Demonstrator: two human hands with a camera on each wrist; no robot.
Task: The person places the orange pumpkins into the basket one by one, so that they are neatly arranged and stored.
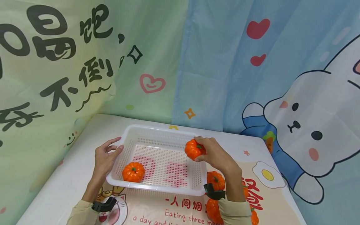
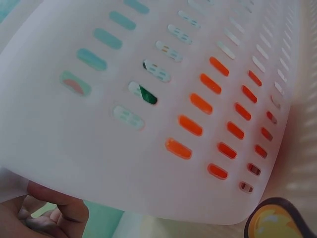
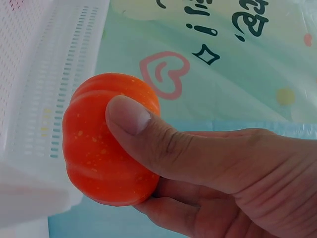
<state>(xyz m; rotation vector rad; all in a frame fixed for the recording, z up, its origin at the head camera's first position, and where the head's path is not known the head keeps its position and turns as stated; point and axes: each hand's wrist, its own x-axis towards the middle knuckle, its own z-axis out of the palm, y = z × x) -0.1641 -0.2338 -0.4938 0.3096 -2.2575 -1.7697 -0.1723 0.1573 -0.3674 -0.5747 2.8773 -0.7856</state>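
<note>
Orange and shiny, 1 small pumpkin is up in the air in the right hand. The thumb presses on its side and the other fingers curl around the back, so it is held snug. It is by the back right corner of a white plastic basket (the kind with lots of little holes). The left hand is at the left side of the basket, and its thumb and fingers pinch the rim. Inside the basket, a 2nd pumpkin sits near the front left corner, with its green stem on top. More orange pumpkins are outside the basket, on the right, and the right arm hides parts of them. They lie on a mat with red words and a fried egg picture. The mat is on a white table. Behind it hangs a curtain with hearts and a big white bunny.
</note>
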